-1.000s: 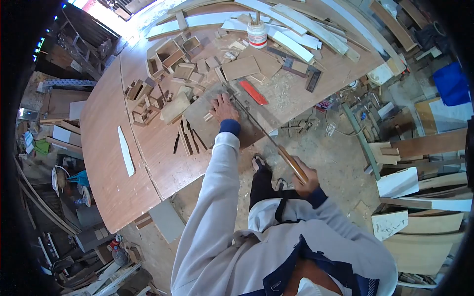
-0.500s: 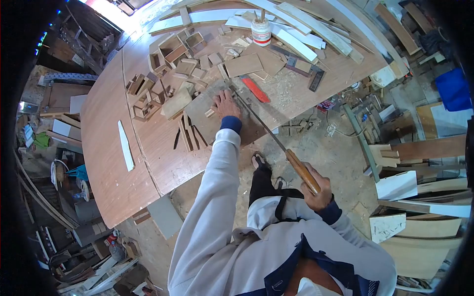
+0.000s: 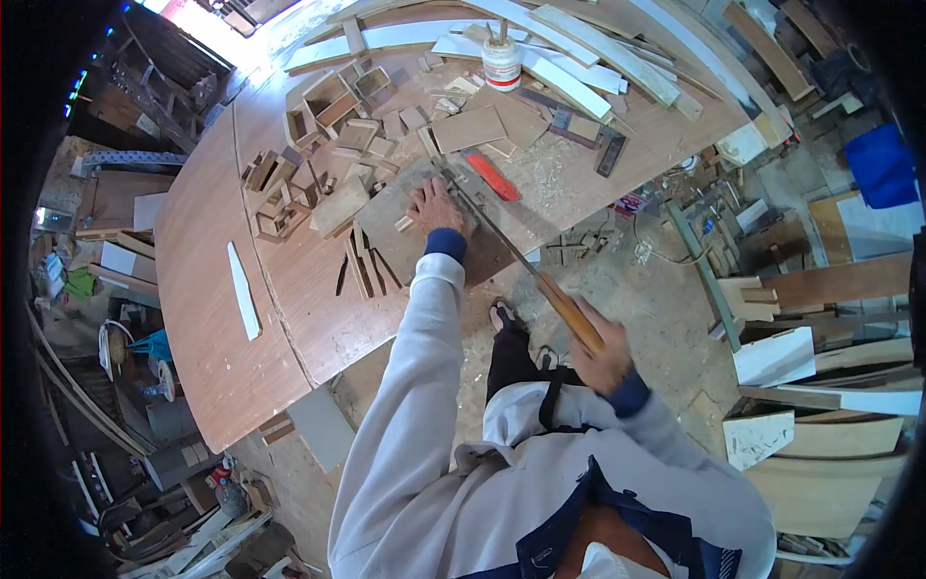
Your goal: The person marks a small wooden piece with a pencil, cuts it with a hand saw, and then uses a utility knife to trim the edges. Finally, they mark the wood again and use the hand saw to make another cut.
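In my right hand point(image 3: 603, 355) is a saw point(image 3: 561, 307) with a long straight wooden handle, the fingers wrapped round its rear end. Its narrow blade slants up and left over the table edge to a worn flat board point(image 3: 492, 253), passing close beside my left hand. My left hand point(image 3: 436, 208) presses down on that board, fingers bent over a small piece of wood point(image 3: 403, 224) whose end shows by the thumb. The cut itself is too small to make out. A red-handled tool point(image 3: 492, 176) lies just right of the blade.
Small wooden box frames point(image 3: 333, 99) and offcuts cover the table point(image 3: 203, 318) left of the board. Beyond are a white glue tub point(image 3: 502, 64), a try square point(image 3: 610, 152) and long white strips point(image 3: 569, 82). Stacked panels point(image 3: 772, 357) stand on the floor at right.
My right hand and the saw have moved forward and left, along the blade's line. My left hand stays pressed on the same spot, and the whole view has shifted slightly.
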Demonstrator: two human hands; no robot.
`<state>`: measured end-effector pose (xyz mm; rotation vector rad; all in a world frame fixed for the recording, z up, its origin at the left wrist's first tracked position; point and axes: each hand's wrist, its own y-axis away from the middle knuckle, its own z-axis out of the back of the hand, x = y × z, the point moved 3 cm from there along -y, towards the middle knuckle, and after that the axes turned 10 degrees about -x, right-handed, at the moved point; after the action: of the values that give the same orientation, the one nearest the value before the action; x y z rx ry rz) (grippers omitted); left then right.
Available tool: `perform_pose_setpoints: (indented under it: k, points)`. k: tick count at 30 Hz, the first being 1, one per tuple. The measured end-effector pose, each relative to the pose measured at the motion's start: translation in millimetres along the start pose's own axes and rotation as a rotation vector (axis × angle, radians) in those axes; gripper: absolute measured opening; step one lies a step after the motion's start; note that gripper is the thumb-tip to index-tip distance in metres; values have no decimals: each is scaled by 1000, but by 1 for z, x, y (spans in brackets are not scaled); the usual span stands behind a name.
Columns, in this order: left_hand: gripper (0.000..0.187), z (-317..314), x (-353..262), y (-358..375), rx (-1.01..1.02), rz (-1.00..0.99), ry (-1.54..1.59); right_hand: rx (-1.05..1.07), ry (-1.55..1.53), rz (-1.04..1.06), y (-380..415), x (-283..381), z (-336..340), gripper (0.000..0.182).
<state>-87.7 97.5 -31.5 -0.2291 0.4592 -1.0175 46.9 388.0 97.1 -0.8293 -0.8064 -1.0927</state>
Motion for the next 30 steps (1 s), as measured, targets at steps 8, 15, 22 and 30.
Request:
perform_pose_setpoints:
  k: [8,15,22,30]
  points:
    - [26,-3,2,-1,-65,-14,-5,-3,-78,-52,9,-17,-3,51]
    - [30,-7,2,2,-2,-13,-66,-29,-68,-73,-13,-17,-19,53]
    - [39,-11,5,0,19,2,-73,13,-44,-13,17,-10,8,55]
    - [49,-8,3,-1,43,14,-47,1,-49,-5,-22,-27,-38,60]
